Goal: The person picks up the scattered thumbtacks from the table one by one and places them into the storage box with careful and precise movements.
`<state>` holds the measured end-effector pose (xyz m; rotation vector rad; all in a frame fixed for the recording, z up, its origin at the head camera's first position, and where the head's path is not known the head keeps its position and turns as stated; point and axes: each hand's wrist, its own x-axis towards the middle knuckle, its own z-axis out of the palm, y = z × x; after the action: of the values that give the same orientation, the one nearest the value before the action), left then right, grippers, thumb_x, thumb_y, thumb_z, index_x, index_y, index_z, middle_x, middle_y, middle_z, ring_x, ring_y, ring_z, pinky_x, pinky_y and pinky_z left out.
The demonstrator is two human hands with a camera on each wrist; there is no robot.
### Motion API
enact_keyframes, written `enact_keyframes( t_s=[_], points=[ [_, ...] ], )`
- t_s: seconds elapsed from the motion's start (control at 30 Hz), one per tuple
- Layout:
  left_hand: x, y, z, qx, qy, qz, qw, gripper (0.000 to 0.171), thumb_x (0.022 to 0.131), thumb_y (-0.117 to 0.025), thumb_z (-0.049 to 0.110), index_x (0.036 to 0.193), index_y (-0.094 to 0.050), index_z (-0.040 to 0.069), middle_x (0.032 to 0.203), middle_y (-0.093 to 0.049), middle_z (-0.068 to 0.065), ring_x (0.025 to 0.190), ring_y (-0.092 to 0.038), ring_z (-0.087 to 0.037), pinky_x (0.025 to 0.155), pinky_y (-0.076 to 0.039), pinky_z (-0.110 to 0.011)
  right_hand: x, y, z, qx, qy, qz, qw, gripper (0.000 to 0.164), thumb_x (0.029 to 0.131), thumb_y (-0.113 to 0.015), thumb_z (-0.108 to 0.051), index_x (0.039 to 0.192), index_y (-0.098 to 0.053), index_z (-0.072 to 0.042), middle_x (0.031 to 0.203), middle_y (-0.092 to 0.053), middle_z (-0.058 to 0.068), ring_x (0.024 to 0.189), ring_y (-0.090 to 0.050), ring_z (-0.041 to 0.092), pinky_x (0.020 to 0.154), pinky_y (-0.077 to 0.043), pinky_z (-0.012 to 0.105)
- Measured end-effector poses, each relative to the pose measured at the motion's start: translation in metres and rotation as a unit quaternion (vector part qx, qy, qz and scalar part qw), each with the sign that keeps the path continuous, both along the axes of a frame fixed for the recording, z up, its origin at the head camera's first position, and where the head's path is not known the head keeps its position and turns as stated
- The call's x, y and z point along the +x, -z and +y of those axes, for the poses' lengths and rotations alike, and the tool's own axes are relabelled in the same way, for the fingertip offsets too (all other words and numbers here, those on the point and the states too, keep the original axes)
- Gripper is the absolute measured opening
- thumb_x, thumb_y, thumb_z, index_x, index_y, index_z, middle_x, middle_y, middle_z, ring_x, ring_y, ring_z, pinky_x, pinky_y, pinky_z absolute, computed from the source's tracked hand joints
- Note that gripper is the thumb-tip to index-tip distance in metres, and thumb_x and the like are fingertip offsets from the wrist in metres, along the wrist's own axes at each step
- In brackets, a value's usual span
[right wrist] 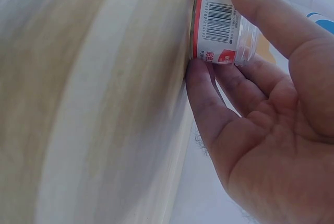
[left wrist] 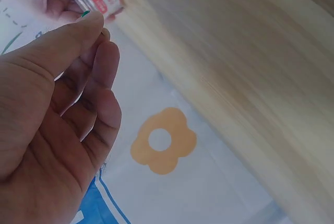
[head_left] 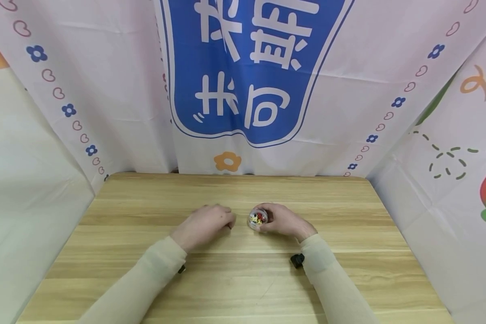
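Note:
A small clear jar (head_left: 258,219) of coloured push pins stands upright on the wooden table, its mouth uncovered. My right hand (head_left: 285,220) grips it from the right, thumb on the near side and fingers round the far side. In the right wrist view, the jar (right wrist: 216,25) has a white label with a red edge and a barcode. To the left of the jar, my left hand (head_left: 206,223) is close over the table. In the left wrist view, its thumb and forefinger pinch a green push pin (left wrist: 85,13), mostly hidden by the fingertips.
The wooden table (head_left: 235,288) ends at a white cloth backdrop (head_left: 133,90) with a blue printed panel. Printed cloth also hangs at the left and right sides. A black wrist device (head_left: 297,260) shows beside the right sleeve.

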<state>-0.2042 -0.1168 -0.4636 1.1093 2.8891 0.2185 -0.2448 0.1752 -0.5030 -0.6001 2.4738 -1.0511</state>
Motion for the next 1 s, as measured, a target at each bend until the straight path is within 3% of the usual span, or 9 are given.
enact_keyframes(
  t_s=[0.33, 0.53, 0.73, 1.0],
  points=[
    [-0.003, 0.002, 0.032, 0.018, -0.003, 0.023, 0.9996, 0.003, 0.109, -0.085, 0.017, 0.11, -0.084, 0.019, 0.105, -0.082, 0.003, 0.094, -0.077, -0.016, 0.084, -0.068, -0.037, 0.0, -0.001, 0.002, 0.0, -0.002, 0.009, 1.0, 0.053, 0.103, -0.093, -0.023, 0.152, -0.074, -0.016, 0.145, -0.08, 0.007, 0.133, -0.073, 0.023, 0.123, -0.059, 0.053],
    [-0.005, 0.002, 0.048, 0.018, -0.014, 0.037, 0.999, 0.013, 0.113, -0.082, 0.019, 0.125, -0.085, 0.02, 0.116, -0.085, 0.001, 0.106, -0.08, -0.021, 0.093, -0.07, -0.043, 0.001, -0.002, 0.001, 0.005, -0.005, 0.019, 1.0, 0.054, 0.104, -0.092, -0.023, 0.154, -0.074, -0.014, 0.147, -0.08, 0.009, 0.133, -0.074, 0.024, 0.12, -0.062, 0.052],
    [-0.009, 0.005, 0.061, 0.035, -0.014, 0.05, 0.998, 0.02, 0.117, -0.075, 0.02, 0.136, -0.082, 0.018, 0.115, -0.084, 0.001, 0.105, -0.08, -0.023, 0.091, -0.07, -0.046, 0.002, -0.002, 0.001, 0.009, 0.004, 0.018, 1.0, 0.06, 0.104, -0.092, -0.025, 0.158, -0.071, -0.011, 0.15, -0.079, 0.011, 0.132, -0.074, 0.025, 0.121, -0.061, 0.054],
    [-0.013, 0.012, 0.068, 0.052, -0.016, 0.051, 0.9972, 0.017, 0.116, -0.077, 0.018, 0.132, -0.082, 0.018, 0.112, -0.084, 0.001, 0.104, -0.08, -0.023, 0.09, -0.07, -0.044, 0.003, -0.003, 0.0, 0.012, 0.009, 0.011, 1.0, 0.063, 0.101, -0.095, -0.025, 0.157, -0.071, -0.012, 0.146, -0.079, 0.009, 0.125, -0.071, 0.021, 0.12, -0.059, 0.054]
  ],
)
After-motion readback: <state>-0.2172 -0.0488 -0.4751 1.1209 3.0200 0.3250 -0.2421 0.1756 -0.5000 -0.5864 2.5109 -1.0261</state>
